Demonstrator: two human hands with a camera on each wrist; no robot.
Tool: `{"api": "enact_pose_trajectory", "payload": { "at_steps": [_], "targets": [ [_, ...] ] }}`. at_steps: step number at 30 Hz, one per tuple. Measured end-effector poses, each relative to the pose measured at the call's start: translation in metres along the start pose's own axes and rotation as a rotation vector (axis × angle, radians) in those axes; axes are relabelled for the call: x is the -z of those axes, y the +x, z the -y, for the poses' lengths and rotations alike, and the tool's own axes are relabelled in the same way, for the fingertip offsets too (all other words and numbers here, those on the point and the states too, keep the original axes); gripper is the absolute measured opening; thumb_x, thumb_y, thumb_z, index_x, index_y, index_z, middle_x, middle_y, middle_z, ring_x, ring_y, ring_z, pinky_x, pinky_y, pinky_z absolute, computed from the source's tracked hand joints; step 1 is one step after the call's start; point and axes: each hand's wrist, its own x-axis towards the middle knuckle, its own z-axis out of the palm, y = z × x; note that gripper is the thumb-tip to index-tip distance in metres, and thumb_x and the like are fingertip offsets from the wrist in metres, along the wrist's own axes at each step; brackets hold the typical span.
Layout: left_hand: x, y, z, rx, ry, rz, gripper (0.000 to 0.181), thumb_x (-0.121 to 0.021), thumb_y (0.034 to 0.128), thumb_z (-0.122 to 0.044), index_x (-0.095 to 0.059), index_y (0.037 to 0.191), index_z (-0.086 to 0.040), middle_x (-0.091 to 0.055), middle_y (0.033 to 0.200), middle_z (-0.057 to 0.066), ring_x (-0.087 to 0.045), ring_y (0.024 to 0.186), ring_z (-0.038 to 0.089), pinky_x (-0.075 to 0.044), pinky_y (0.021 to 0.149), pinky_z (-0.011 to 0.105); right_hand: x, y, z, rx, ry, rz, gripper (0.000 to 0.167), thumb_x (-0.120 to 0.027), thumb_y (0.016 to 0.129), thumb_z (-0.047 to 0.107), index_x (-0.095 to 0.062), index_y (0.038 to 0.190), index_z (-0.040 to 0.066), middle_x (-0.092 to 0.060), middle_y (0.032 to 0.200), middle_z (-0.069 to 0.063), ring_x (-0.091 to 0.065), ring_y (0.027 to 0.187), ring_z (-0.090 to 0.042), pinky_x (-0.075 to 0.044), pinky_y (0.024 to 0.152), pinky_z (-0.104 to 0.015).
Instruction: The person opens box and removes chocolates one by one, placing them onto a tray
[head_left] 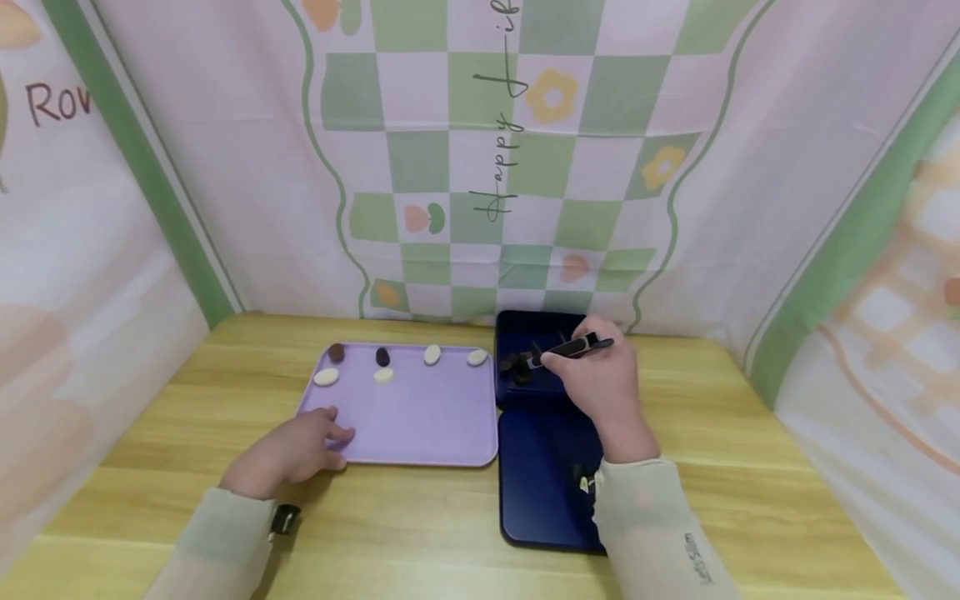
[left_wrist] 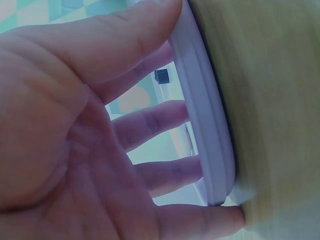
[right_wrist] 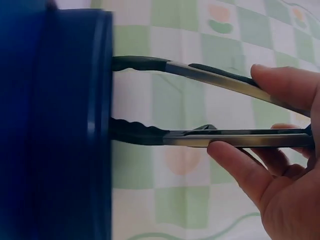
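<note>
My left hand rests at the near left corner of a lilac tray, its fingers fairly straight and touching the rim. In the left wrist view the thumb lies against the tray's rim. My right hand holds a pair of tongs with black tips and metal arms. In the right wrist view the tong arms stand apart, and their tips dip behind the wall of a dark blue box. Several dark pieces lie in the box by the tips; whether the tongs touch one I cannot tell.
Along the tray's far side lie a brown piece, a black piece and several white oval pieces. A dark blue lid lies flat in front of the box, partly under my right forearm. A patterned cloth hangs behind the wooden table.
</note>
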Motion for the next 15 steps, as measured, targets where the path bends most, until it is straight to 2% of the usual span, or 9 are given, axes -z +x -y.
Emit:
{"api": "enact_pose_trajectory", "payload": {
  "at_steps": [3, 8, 15],
  "targets": [
    [0.001, -0.001, -0.002, 0.008, -0.001, 0.003, 0.038, -0.077, 0.0873, -0.015, -0.070, 0.124, -0.009, -0.037, 0.150, 0.030, -0.032, 0.136, 0.053, -0.023, 0.111, 0.065, -0.006, 0.001, -0.003, 0.023, -0.054, 0.012, 0.041, -0.088, 0.073, 0.018, -0.049, 0.082, 0.010, -0.050, 0.082, -0.008, -0.049, 0.070, -0.026, -0.043, 0.061, -0.038],
    [0.003, -0.002, -0.004, 0.006, 0.000, 0.006, 0.038, -0.077, 0.0867, -0.015, -0.070, 0.124, -0.009, -0.036, 0.150, 0.031, -0.032, 0.135, 0.054, -0.023, 0.111, 0.065, -0.006, 0.004, -0.006, 0.028, -0.083, -0.001, 0.041, -0.087, 0.075, 0.019, -0.047, 0.080, 0.010, -0.048, 0.082, -0.009, -0.049, 0.070, -0.029, -0.042, 0.061, -0.040],
    [0.006, -0.001, -0.005, 0.010, -0.007, 0.014, 0.038, -0.078, 0.0861, -0.015, -0.070, 0.123, -0.008, -0.036, 0.149, 0.032, -0.031, 0.135, 0.055, -0.023, 0.111, 0.065, 0.004, 0.009, -0.010, -0.032, -0.070, -0.020, 0.039, -0.088, 0.074, 0.021, -0.050, 0.080, 0.010, -0.052, 0.086, -0.010, -0.051, 0.077, -0.028, -0.044, 0.067, -0.041]
  ]
}}
